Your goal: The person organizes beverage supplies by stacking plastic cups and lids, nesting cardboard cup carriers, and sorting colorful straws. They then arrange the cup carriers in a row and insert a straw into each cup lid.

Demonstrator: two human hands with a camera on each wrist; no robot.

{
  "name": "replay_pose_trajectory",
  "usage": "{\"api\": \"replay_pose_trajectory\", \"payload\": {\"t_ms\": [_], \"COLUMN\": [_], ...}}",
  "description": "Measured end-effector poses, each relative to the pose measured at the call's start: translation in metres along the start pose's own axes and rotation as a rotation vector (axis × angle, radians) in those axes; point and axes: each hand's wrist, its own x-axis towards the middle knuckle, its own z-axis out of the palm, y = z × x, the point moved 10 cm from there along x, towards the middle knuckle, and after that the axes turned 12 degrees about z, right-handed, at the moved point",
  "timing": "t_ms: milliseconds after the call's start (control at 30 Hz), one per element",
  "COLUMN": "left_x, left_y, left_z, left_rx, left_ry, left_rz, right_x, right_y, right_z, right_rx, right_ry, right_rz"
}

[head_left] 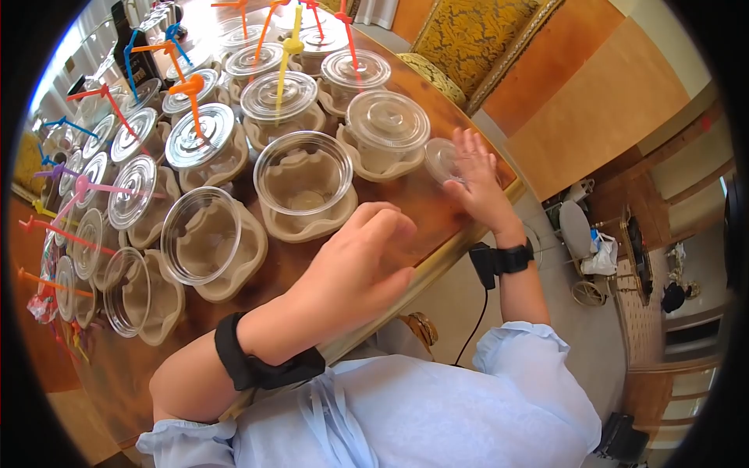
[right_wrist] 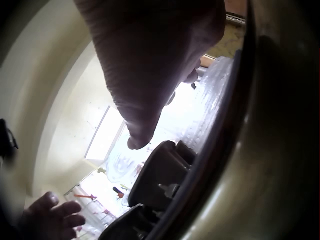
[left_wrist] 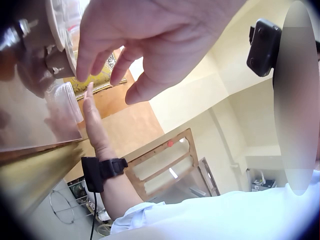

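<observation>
My right hand (head_left: 477, 175) has its fingers extended beside a short stack of clear plastic lids (head_left: 443, 158) near the table edge. In the left wrist view, this lid stack (left_wrist: 67, 102) stands right by the fingers. Loosely bent and holding nothing, my left hand (head_left: 343, 261) hovers over the edge in front of the cups. Nearest to it is a clear cup without a lid (head_left: 269, 187), seated in a brown moulded holder (head_left: 308, 228). Another uncovered cup (head_left: 173, 261) sits to its left. A cup with a flat lid (head_left: 388, 119) and no straw stands nearer my right hand.
Rows of lidded cups (head_left: 200, 136) in brown holders fill the table, many with knotted coloured straws such as a yellow one (head_left: 292, 45). The table edge (head_left: 437, 265) runs close to my body. A yellow patterned chair (head_left: 476, 39) stands beyond the far side.
</observation>
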Motion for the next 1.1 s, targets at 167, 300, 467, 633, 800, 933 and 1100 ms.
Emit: {"api": "replay_pose_trajectory", "payload": {"t_ms": [167, 300, 467, 633, 800, 933, 1100], "left_x": [0.014, 0.025, 0.034, 0.037, 0.037, 0.038, 0.038], "left_y": [-0.004, -0.022, -0.042, -0.046, -0.049, -0.048, -0.042], "left_z": [0.010, 0.020, 0.020, 0.020, 0.023, 0.023, 0.022], "left_rx": [0.148, 0.200, 0.197, 0.167, 0.210, 0.198, 0.201], "left_ry": [-0.010, -0.056, -0.049, -0.082, -0.116, -0.130, -0.115], "left_rz": [-0.011, -0.046, -0.115, -0.137, -0.135, -0.123, -0.070], "right_x": [0.028, 0.058, 0.077, 0.076, 0.076, 0.076, 0.083], "right_y": [-0.088, -0.133, -0.139, -0.139, -0.131, -0.130, -0.124], "right_z": [-0.062, -0.042, -0.001, -0.004, -0.007, -0.008, -0.009], "right_rx": [0.193, -0.043, -0.017, 0.105, 0.199, 0.192, 0.297], "right_ry": [-0.030, -0.083, -0.322, -0.413, -0.430, -0.436, -0.480], "right_rz": [-0.183, -0.369, -0.349, -0.288, -0.243, -0.229, -0.191]}}
